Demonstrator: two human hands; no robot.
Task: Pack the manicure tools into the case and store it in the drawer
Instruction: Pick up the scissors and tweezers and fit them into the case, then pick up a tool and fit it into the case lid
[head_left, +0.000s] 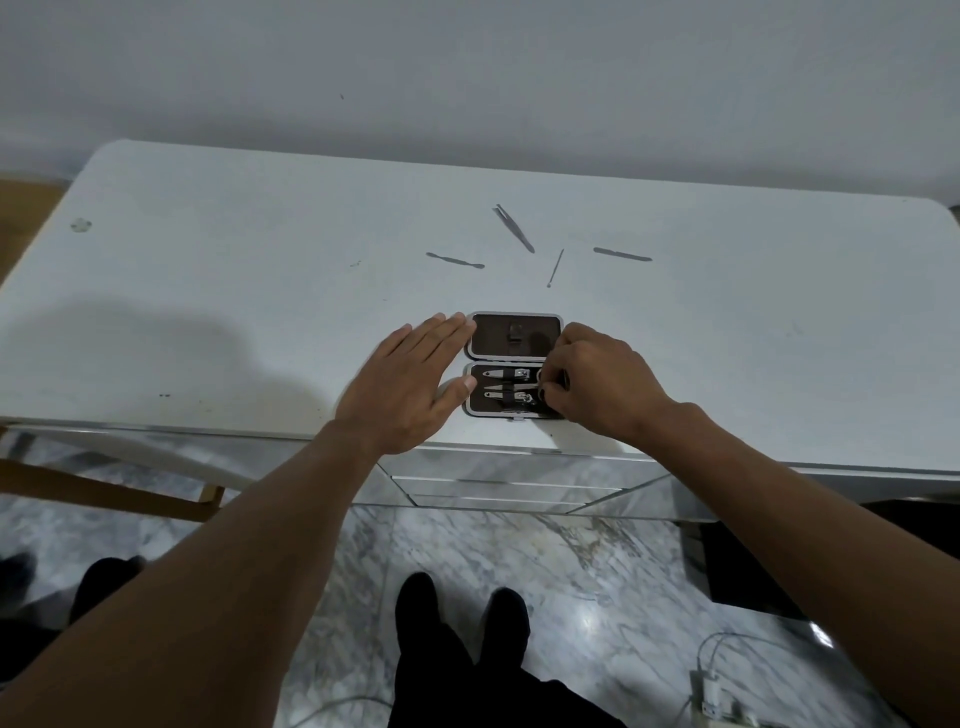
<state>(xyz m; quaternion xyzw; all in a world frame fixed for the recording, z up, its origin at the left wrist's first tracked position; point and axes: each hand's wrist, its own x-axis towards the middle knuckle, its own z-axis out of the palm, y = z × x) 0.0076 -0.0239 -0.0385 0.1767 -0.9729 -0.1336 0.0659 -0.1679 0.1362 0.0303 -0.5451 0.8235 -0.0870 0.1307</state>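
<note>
A small brown manicure case (514, 338) lies open near the front edge of the white tabletop (234, 270). Its lower half holds two nail clippers and a pointed tool. My left hand (410, 384) lies flat against the case's left side, fingers apart. My right hand (602, 384) is curled over the case's right end, fingertips pinching a dark-handled tool, probably scissors (550, 388), in the lower half. Behind the case lie tweezers (515, 228), a flat spatula tool (455, 260), a thin pin-like tool (556, 267) and a nail file (622, 254).
Mirrored drawers (498, 483) sit under the tabletop, directly below the case. A wooden chair frame (104, 488) stands at the left. White cables and a charger (711, 691) lie on the marble floor at the lower right. My feet are in front of the drawers.
</note>
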